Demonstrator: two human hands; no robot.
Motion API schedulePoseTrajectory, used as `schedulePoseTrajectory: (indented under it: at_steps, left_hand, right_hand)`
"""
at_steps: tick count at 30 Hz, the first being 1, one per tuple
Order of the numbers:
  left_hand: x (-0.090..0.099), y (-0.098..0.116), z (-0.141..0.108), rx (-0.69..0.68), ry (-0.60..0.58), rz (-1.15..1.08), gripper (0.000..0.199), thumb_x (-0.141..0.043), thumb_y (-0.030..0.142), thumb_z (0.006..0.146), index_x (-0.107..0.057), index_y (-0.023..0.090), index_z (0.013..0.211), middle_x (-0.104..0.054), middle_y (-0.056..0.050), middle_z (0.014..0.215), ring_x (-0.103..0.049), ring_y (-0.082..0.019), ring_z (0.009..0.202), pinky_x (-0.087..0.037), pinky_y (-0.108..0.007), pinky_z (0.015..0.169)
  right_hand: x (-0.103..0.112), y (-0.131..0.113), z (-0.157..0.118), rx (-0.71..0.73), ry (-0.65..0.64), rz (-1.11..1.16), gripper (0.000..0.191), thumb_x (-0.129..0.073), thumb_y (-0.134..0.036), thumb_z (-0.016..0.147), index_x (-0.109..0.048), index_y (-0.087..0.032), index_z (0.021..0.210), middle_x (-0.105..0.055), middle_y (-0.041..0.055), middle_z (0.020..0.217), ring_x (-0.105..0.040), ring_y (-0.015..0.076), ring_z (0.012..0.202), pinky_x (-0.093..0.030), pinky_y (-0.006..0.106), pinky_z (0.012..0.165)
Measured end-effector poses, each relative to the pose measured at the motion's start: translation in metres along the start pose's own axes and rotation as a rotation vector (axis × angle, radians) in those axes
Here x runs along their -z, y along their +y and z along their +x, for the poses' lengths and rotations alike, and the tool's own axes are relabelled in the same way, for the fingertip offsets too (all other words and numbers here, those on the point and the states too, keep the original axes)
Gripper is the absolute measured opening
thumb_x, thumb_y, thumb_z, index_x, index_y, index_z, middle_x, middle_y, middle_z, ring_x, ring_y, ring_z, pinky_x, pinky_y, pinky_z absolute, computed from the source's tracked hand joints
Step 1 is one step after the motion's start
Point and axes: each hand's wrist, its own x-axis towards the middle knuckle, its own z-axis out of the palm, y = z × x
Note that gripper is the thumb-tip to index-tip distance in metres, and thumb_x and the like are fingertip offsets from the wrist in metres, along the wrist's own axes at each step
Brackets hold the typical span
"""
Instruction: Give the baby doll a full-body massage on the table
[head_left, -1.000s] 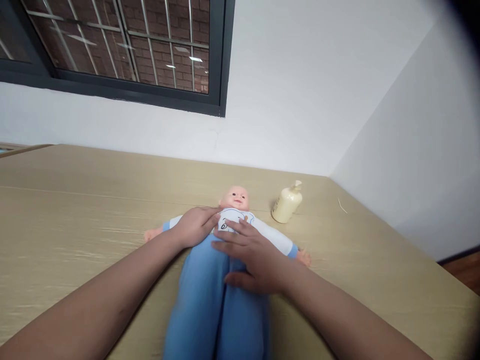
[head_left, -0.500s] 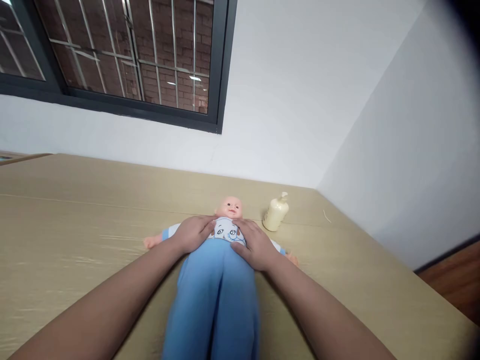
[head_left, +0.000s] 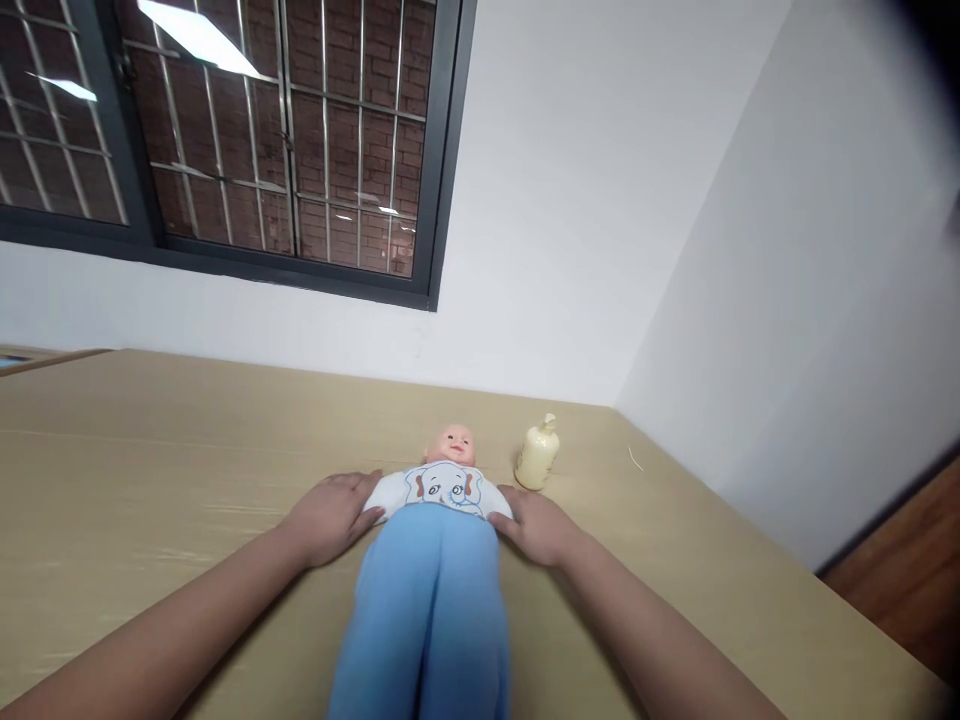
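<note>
A baby doll (head_left: 442,490) lies on its back, head away from me, in a white top with an elephant face and long light-blue trousers (head_left: 427,610). My left hand (head_left: 330,518) is closed over the doll's arm on the left, thumb on the near side of the sleeve and fingers on the far side. On the right, my right hand (head_left: 541,525) is wrapped over the doll's other arm in the same way. Both doll forearms and hands are hidden under mine. Just beyond my right hand stands a cream pump bottle (head_left: 537,456).
The doll lies on a wide tan-covered surface (head_left: 187,450) that meets a white wall (head_left: 540,200) at the back. A dark-framed window (head_left: 300,270) with metal bars is at upper left. A thin pale strand (head_left: 636,459) lies at right. Brown wood (head_left: 900,560) shows beyond the right edge.
My hands have slid outward from the doll's chest onto its arms, covering the doll's hands and uncovering the elephant print. The camera view has tilted up slightly.
</note>
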Motion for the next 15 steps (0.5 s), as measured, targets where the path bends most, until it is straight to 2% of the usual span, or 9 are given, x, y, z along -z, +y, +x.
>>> schedulePoseTrajectory:
  at_steps: [6,13,15]
  left_hand:
    - [0.008,-0.016,-0.021,0.081,0.000,-0.058,0.060,-0.048,0.058,0.092,-0.057,0.024,0.141,-0.065,-0.011,0.136,-0.061,-0.034,0.119,-0.047,-0.042,0.096]
    - [0.019,-0.022,-0.023,0.187,-0.054,-0.123,0.056,-0.057,0.052,0.085,-0.059,0.031,0.137,-0.067,-0.005,0.132,-0.063,-0.031,0.114,-0.048,-0.037,0.087]
    - [0.019,-0.024,-0.023,0.197,-0.069,-0.150,0.056,-0.057,0.052,0.085,-0.059,0.031,0.137,-0.067,-0.005,0.132,-0.063,-0.031,0.115,-0.048,-0.035,0.088]
  right_hand:
    - [0.004,0.016,-0.019,-0.184,-0.007,-0.031,0.040,-0.075,-0.048,0.074,-0.070,-0.028,0.108,-0.075,0.0026,0.106,-0.068,0.0262,0.093,-0.045,0.031,0.074]
    - [0.021,0.035,-0.032,-0.280,-0.081,0.080,0.050,-0.082,-0.051,0.065,-0.071,-0.029,0.109,-0.074,0.0015,0.105,-0.067,0.0254,0.092,-0.045,0.030,0.072]
    - [0.025,0.042,-0.036,-0.309,-0.103,0.079,0.050,-0.084,-0.046,0.062,-0.072,-0.028,0.106,-0.074,0.0016,0.103,-0.067,0.0245,0.089,-0.044,0.029,0.071]
